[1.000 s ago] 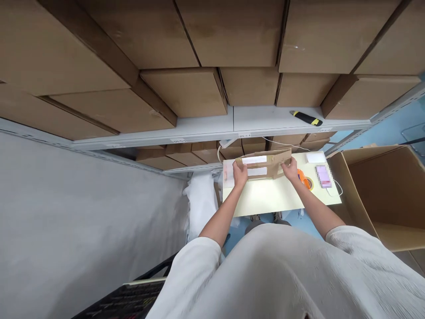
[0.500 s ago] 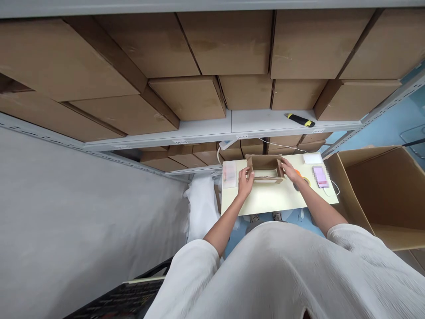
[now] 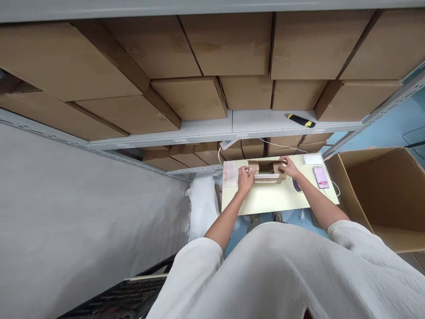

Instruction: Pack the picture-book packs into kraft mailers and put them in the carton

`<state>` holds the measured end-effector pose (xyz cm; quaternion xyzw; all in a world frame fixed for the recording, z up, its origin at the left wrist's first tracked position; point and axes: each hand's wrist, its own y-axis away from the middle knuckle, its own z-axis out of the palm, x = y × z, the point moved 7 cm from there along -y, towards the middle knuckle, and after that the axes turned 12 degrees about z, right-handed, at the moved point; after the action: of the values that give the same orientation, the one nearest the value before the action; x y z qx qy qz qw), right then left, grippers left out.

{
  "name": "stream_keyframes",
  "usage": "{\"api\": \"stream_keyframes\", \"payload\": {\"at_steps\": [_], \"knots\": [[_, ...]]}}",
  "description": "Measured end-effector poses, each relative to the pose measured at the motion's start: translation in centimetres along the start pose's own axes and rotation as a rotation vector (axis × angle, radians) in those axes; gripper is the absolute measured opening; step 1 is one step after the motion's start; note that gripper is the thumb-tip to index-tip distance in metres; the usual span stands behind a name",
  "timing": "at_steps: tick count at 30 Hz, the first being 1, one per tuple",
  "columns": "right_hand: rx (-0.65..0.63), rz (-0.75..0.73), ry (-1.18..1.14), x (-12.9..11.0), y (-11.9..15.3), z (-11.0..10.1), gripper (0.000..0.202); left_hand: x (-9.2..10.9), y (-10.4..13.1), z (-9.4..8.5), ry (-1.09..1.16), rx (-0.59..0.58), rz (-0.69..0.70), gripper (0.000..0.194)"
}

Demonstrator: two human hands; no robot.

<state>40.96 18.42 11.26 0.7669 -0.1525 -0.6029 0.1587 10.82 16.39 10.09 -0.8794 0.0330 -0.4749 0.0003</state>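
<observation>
Head view: small cdbd box (image 3: 267,176) was at the far half of the white table (image 3: 265,201), opening up, end flaps bent in w/ a gap btwn them, white strips on the near side. L hand (image 3: 245,180) had thumb + fingers partly closed on the box's L end; R hand (image 3: 290,168) had its fingers bent on the R rear corner, also partly closed. How firm, couldn't tell. Tape roll (image 3: 296,185) lay by the R forearm, partly hidden; phone (image 3: 321,177) farther R, nr a white pad (image 3: 313,158).
</observation>
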Motion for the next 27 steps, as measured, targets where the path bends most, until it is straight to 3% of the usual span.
{"api": "stream_keyframes", "payload": {"at_steps": [3,6,10,13,16,21,27], "knots": [[-0.047,0.037,-0.135,0.6,0.1,-0.4,0.032,-0.2,-0.9,0.0,-0.019,0.059,-0.048,0.062],[-0.005,0.022,-0.105,1.2,0.1,-0.9,0.043,-0.4,-1.5,0.7,-0.028,0.043,-0.064,0.068],[0.067,-0.011,-0.046,2.2,0.2,-0.8,0.066,-1.4,-1.7,2.1,-0.025,-0.071,-0.112,0.064],[0.064,0.072,-0.018,3.1,0.6,-0.2,0.075,-2.3,-1.6,2.9,-0.026,-0.155,-0.165,0.066],[0.033,0.117,0.043,3.2,1.2,0.9,0.076,-2.6,-1.8,2.9,-0.032,-0.164,-0.153,0.066],[0.046,0.040,0.100,2.9,1.7,2.1,0.082,-2.5,-1.8,2.5,-0.028,-0.141,-0.102,0.064],[0.075,0.155,0.224,5.6,1.1,1.3,0.081,-2.6,-1.0,3.2,-0.105,-0.183,-0.119,0.063]]}}
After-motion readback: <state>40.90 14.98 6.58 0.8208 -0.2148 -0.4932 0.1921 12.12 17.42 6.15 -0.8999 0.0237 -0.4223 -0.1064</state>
